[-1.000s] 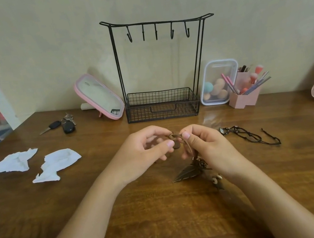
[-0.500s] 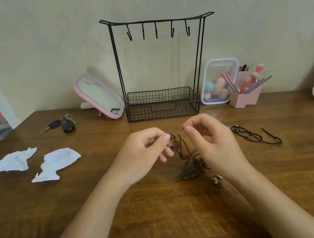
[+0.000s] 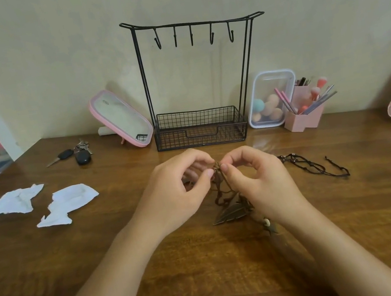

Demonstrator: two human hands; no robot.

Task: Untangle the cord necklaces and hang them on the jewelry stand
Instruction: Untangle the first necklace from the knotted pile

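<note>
Left hand (image 3: 179, 196) and right hand (image 3: 261, 183), fingers curled, pinch brown cord (image 3: 221, 187) above wooden table (image 3: 209, 273); stand (image 3: 201, 126) behind.

Soft, rather dim warm light gives only faint shadows on the wall (image 3: 46, 56). A pale sheen lies on the table (image 3: 263, 143), and the wide lens bends and blurs the edges.
</note>
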